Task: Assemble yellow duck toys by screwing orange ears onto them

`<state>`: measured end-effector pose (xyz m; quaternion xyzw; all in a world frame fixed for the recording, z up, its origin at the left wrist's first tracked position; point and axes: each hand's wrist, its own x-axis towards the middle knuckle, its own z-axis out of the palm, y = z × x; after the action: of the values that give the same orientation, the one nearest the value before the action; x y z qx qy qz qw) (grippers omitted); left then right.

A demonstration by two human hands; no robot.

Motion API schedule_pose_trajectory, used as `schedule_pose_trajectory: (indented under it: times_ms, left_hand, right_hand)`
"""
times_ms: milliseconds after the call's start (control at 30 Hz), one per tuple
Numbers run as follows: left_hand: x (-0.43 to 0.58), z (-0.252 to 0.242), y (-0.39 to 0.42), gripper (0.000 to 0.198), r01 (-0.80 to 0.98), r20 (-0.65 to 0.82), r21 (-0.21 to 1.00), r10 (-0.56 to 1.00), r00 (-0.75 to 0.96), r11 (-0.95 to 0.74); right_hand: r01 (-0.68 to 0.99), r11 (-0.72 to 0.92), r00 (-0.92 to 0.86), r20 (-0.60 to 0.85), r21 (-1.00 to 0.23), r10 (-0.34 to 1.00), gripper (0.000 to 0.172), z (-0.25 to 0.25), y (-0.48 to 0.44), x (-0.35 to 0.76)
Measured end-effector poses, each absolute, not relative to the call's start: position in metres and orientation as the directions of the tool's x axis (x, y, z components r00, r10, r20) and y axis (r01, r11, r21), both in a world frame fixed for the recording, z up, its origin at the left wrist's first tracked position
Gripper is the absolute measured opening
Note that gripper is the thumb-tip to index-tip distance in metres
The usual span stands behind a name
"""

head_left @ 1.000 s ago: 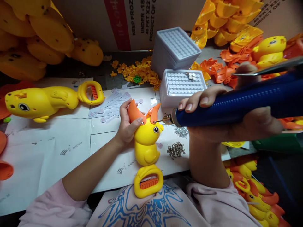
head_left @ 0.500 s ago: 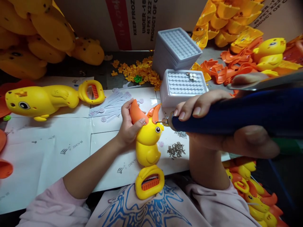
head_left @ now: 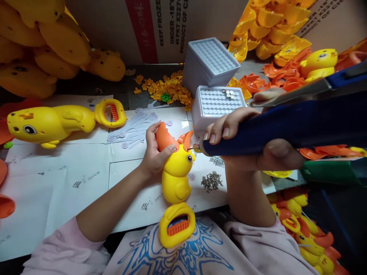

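Near edge: yellow duck toy (head_left: pixel 175 172), its handle overhanging the desk (head_left: pixel 83 83) toward the lap. Left hand (head_left: pixel 155 152), fingers closed on the orange beak (head_left: pixel 163 137). Right hand (head_left: pixel 252 143), fingers wrapped round a blue screwdriver (head_left: pixel 286 126), tip at the duck's head. Bare paper (head_left: pixel 57 179) left of the forearm (ample room). Loose screws (head_left: pixel 212 180) just right. Beyond: grey tray (head_left: pixel 213 109), a few round pieces (head_left: pixel 228 93) in one corner. Taller tray stack (head_left: pixel 210 63) behind it. Cardboard box (head_left: pixel 172 26) at the back.
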<state>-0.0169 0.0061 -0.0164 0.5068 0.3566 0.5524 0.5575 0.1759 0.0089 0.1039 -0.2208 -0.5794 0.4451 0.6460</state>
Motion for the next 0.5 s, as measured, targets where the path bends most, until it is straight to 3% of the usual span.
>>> schedule_pose_trajectory:
  times_ms: [167, 267, 400, 500]
  left_hand:
    - [-0.019, -0.020, 0.009, 0.068, -0.278, 0.210, 0.947, 0.967, 0.146, -0.164]
    - [-0.021, -0.023, 0.010, 0.068, -0.295, 0.196, 0.945, 0.965, 0.174, -0.139]
    - [-0.024, -0.023, 0.011, 0.069, -0.279, 0.135, 0.958, 0.969, 0.207, -0.074]
    - [-0.026, -0.023, 0.013, 0.078, -0.226, 0.109, 0.972, 0.968, 0.225, -0.057]
  right_hand:
    - [-0.387, 0.561, 0.099, 0.572, -0.732, 0.814, 0.022, 0.105, 0.004, 0.178]
    - [-0.326, 0.585, 0.271, 0.520, -0.742, 0.810, 0.022, 0.109, -0.003, 0.193]
    - [-0.026, 0.620, 0.564, 0.500, -0.784, 0.657, 0.021, 0.095, -0.005, 0.231]
    - [0.182, 0.549, 0.700, 0.499, -0.816, 0.510, 0.033, 0.076, -0.005, 0.262]
